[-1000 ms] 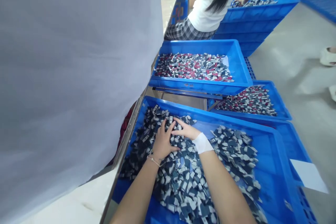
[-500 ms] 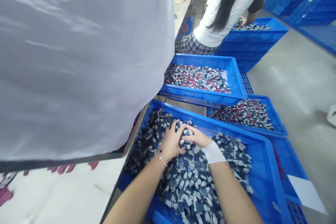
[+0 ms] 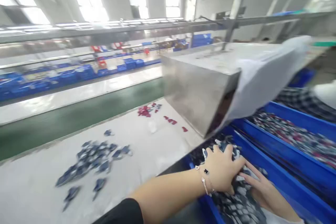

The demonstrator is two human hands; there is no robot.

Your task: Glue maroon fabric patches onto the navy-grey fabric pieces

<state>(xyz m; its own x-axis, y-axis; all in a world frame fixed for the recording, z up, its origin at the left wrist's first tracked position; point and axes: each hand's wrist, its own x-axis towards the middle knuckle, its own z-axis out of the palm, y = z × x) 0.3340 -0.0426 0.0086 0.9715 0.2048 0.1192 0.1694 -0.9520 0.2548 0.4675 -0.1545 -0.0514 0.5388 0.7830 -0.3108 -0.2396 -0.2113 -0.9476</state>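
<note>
My left hand (image 3: 219,168), with bracelets at its wrist, curves over a clump of small navy-and-white pieces (image 3: 223,145) at the near end of a blue bin (image 3: 275,185). Opposite it, my right hand (image 3: 265,190) cups the same clump from the right; a white band covers its wrist, partly cut off by the frame. The two hands meet at the fingertips and hold pieces between them. Below them lie many more loose navy-and-white pieces (image 3: 240,204). What the pieces are made of is too blurred to tell.
On the white table (image 3: 147,157) lie a navy pile (image 3: 91,157) and several dark red pieces (image 3: 144,111). A metal box-shaped housing (image 3: 194,91) with a hanging white cloth (image 3: 258,80) stands above the bin. Another blue bin (image 3: 294,136) holds mixed pieces, beside a person's checked clothing (image 3: 304,99).
The view has swung left and up, bringing the table and the metal housing into sight. Both hands still cup pieces together, now nearer the bin's table side.
</note>
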